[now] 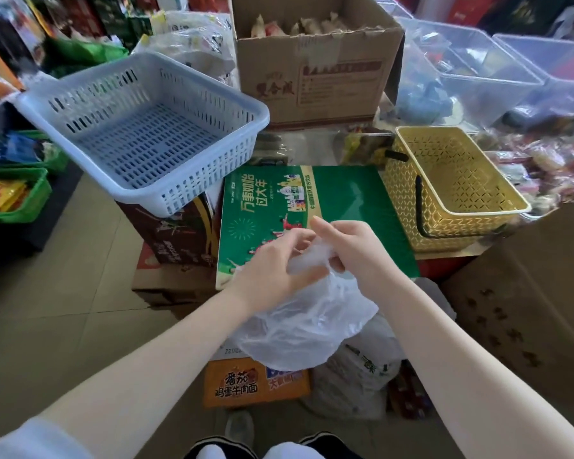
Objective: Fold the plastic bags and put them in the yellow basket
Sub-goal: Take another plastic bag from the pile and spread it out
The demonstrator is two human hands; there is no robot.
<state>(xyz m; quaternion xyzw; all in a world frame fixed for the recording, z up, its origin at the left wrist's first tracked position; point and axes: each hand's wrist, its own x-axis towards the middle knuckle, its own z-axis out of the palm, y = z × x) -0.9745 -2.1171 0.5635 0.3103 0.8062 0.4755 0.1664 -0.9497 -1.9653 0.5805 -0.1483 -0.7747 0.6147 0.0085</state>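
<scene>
**Plastic bag in hand, folding underway**

Left hand (272, 260) and right hand (352, 250) are pinching the bunched top of one translucent plastic bag (305, 329), letting its body hang free just above the green carton (265, 207), likely for flattening. Yellow basket (458, 193) is sitting open beside the green carton, handy for receiving folded bags

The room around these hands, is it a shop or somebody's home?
Most likely a small grocery shop or its stockroom: packaged snacks fill green bins, printed goods cartons such as the green carton are stacked, and a cardboard box holds wrapped items.
</scene>
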